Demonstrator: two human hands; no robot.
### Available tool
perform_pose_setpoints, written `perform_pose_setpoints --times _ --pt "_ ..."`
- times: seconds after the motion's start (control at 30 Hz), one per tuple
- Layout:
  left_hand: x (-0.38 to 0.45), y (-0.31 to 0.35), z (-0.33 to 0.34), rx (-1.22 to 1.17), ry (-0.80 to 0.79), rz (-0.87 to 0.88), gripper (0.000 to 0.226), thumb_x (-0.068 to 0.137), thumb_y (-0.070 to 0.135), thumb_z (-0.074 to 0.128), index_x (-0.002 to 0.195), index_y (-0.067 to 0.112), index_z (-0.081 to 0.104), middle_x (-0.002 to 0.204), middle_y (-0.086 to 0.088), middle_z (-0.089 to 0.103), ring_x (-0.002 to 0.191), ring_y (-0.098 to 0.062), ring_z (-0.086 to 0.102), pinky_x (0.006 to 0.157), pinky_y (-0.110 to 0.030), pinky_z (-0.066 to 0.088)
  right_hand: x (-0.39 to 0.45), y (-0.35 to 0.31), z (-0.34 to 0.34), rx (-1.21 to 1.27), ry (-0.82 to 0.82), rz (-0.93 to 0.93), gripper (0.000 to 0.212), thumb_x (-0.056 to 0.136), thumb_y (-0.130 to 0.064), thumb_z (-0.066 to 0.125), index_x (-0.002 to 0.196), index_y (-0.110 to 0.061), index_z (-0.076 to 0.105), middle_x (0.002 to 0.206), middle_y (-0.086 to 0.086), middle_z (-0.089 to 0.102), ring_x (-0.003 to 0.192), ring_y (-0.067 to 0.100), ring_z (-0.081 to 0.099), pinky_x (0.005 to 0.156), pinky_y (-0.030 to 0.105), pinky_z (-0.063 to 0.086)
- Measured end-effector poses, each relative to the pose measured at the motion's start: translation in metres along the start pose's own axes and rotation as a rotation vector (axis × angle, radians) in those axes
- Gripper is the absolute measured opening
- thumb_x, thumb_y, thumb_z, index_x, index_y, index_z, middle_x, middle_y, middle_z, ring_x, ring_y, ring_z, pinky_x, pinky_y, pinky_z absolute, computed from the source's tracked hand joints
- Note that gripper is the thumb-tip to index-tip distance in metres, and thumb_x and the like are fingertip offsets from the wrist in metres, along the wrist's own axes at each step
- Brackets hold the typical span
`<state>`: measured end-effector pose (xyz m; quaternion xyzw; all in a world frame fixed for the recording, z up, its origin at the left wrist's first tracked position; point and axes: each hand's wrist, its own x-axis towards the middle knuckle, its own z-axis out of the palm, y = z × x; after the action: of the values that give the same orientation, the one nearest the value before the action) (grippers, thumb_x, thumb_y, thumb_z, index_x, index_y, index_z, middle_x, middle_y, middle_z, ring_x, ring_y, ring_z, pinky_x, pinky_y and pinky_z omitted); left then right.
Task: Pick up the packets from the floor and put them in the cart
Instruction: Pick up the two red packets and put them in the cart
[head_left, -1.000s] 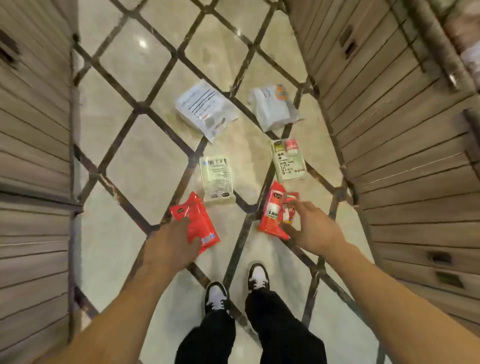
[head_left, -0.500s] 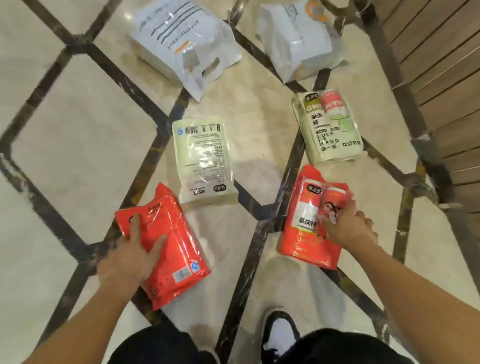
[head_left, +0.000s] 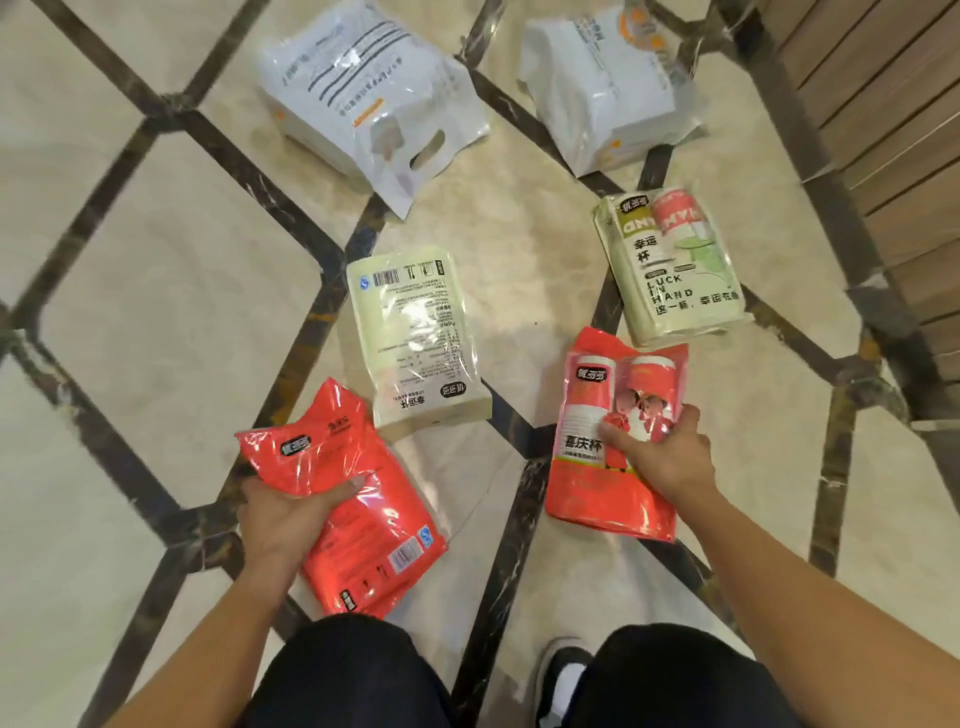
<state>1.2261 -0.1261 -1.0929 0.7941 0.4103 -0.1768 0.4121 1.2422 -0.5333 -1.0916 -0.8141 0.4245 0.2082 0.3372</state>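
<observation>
Both hands have now closed on their packets: left hand (head_left: 283, 512) wraps the red packet (head_left: 358, 525), right hand (head_left: 662, 454) pinches the red cup packet (head_left: 608, 441). Squeeze firmly (plastic is slippery), lift straight up. Four more packets wait on the floor (head_left: 156, 291); no cart shows.

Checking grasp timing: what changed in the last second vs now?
Left hand went from lying flat on the left red packet to gripping it. Right hand closed on the right red packet. The two pale green and two white packets stayed on the floor.
</observation>
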Motion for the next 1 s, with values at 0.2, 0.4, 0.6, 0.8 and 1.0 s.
perform_pose_setpoints --times 0.2,0.4,0.6,0.8,1.0 --pt "-0.075 0.07 -0.05 0.071 0.059 0.177 0.083 0.046 0.039 0.101 0.109 0.025 0.048 0.097 0.008 0.066 0.09 -0.022 0.064 0.073 -0.032 0.048 -0.072 -0.06 -0.062 -0.116 -0.032 -0.213 0.091 0.068 -0.065 0.084 0.137 -0.019 0.045 0.118 0.012 0.059 0.113 0.039 0.062 0.089 0.043 0.047" --pt "-0.199 0.201 -0.139 -0.004 -0.063 0.322 0.091 0.045 0.048 0.1 0.124 0.03 0.057 0.102 0.014 0.072 0.088 -0.007 0.068 0.072 -0.025 0.047 -0.192 -0.138 -0.202 -0.026 0.04 -0.373 0.086 0.074 -0.072 0.074 0.14 -0.027 0.042 0.124 0.004 0.071 0.108 0.033 0.069 0.086 0.043 0.051" --pt "-0.331 0.354 -0.232 0.046 -0.205 0.567 0.086 0.045 0.054 0.097 0.119 0.032 0.061 0.098 0.018 0.073 0.086 0.006 0.067 0.066 -0.012 0.043 -0.308 -0.203 -0.383 0.04 0.188 -0.414 0.083 0.068 -0.084 0.066 0.131 -0.035 0.045 0.106 -0.002 0.064 0.106 0.036 0.067 0.078 0.039 0.045" --pt "-0.464 0.486 -0.293 0.072 -0.382 0.791 0.073 0.042 0.05 0.1 0.104 0.031 0.065 0.089 0.02 0.074 0.082 0.004 0.069 0.071 -0.02 0.05 -0.438 -0.21 -0.557 0.202 0.398 -0.369 0.092 0.056 -0.09 0.059 0.128 -0.034 0.05 0.12 0.008 0.072 0.11 0.037 0.068 0.087 0.043 0.051" --pt "-0.622 0.543 -0.295 0.071 -0.658 1.085 0.064 0.036 0.061 0.088 0.094 0.034 0.076 0.081 0.022 0.077 0.074 0.008 0.071 0.065 -0.016 0.051 -0.59 -0.104 -0.661 0.463 0.703 -0.216 0.082 0.055 -0.085 0.068 0.121 -0.039 0.052 0.105 -0.007 0.065 0.105 0.026 0.068 0.081 0.036 0.045"
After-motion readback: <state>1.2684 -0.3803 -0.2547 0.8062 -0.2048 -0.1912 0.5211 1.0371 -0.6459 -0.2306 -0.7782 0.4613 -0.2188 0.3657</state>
